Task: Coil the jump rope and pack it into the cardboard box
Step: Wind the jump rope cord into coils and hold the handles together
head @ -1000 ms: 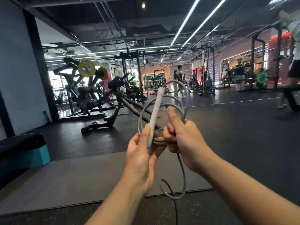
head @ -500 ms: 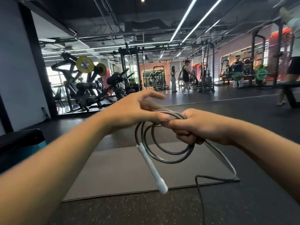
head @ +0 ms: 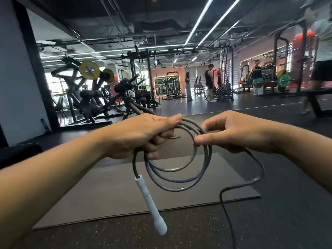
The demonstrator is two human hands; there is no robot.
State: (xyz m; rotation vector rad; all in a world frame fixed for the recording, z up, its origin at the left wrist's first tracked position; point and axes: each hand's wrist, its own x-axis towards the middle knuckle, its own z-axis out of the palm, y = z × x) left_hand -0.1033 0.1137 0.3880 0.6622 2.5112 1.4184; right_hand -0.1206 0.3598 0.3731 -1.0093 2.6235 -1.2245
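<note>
The grey jump rope (head: 203, 169) hangs in several loops in front of me. My left hand (head: 142, 135) grips the loops at their top left. My right hand (head: 235, 132) pinches the rope at the right side of the coil between thumb and fingers. One white handle (head: 152, 203) dangles below the left hand, slanting down to the right. A loose length of rope (head: 222, 194) runs from under the right hand down to the bottom edge of the view. The cardboard box is not in view.
A grey floor mat (head: 125, 191) lies on the dark speckled gym floor below my hands. Weight machines (head: 93, 97) stand at the left, racks (head: 224, 83) and people at the back, a bench (head: 318, 99) and a person at the right.
The handle swung from upright to hanging down. My left hand came over the top and took hold of the coil, and my right hand slid to the coil's right side. The coil grew wider.
</note>
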